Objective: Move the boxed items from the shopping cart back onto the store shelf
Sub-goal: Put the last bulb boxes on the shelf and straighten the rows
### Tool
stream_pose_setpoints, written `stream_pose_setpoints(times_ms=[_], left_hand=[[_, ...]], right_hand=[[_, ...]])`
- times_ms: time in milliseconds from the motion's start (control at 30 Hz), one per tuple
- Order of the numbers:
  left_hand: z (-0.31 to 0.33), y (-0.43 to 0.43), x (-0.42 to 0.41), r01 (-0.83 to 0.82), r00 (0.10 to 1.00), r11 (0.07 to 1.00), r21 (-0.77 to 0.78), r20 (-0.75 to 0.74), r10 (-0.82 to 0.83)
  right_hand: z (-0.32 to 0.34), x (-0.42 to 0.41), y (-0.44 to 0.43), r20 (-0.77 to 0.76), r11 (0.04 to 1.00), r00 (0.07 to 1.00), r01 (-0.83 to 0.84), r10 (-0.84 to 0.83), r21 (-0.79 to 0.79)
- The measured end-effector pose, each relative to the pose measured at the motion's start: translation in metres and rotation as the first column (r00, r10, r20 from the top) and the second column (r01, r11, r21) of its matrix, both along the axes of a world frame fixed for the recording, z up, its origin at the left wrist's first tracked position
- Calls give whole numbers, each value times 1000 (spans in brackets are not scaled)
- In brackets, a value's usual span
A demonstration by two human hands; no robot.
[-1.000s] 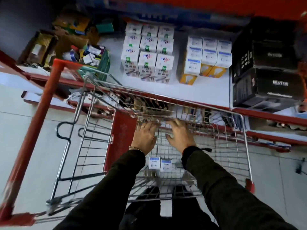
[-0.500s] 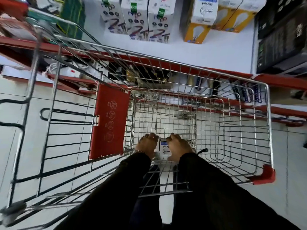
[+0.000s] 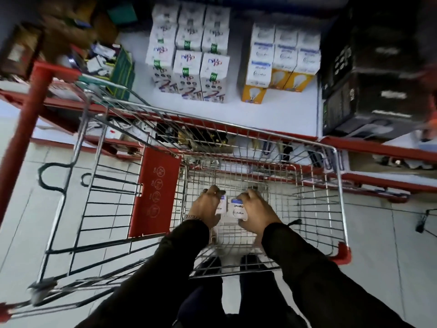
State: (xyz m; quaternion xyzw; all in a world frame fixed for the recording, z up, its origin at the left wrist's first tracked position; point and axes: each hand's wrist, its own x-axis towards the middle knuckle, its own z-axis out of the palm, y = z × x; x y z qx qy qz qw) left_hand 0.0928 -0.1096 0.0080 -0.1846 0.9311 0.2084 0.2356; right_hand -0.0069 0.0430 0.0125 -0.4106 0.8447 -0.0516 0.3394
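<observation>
Both my hands are down inside the wire shopping cart (image 3: 340,185). My left hand (image 3: 207,208) grips a small white bulb box (image 3: 221,205), mostly hidden by my fingers. My right hand (image 3: 256,213) grips a second white box (image 3: 237,209) with blue print, lifted a little off the cart's floor. The two boxes sit side by side, almost touching. Beyond the cart's far rim lies the white shelf (image 3: 279,117) with a red front edge. On it stand rows of white-and-yellow bulb boxes (image 3: 281,65), the same kind as those in my hands.
A block of taller white boxes (image 3: 189,55) stands left of the bulb boxes. Large black cartons (image 3: 378,74) fill the shelf's right end. Mixed small goods and a green basket (image 3: 120,69) crowd the left. A red shelf post (image 3: 30,119) rises at left; a red panel (image 3: 155,192) hangs on the cart.
My hands went down from the cart's far side onto the two boxes and closed on them. The boxes now sit raised in my grip, and my view has tilted back up toward the shelf.
</observation>
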Motion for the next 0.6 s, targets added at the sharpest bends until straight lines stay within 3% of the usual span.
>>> stream_pose_setpoints(times_ms=[133,333,600], left_hand=[[52,3,-23,2,995,1000,9,-103,-1],[120,10,-57,41,976,994,-98,-210,-61],[189,18,-110,34,860,963,-268,-484,-165]], right_hand=[[57,-24,7,1,996,999,48,-48,-74],[127,-63,22,-85,977,994,45,-64,-208],[190,-118,36,-267,928,958,-2,-105,-373]])
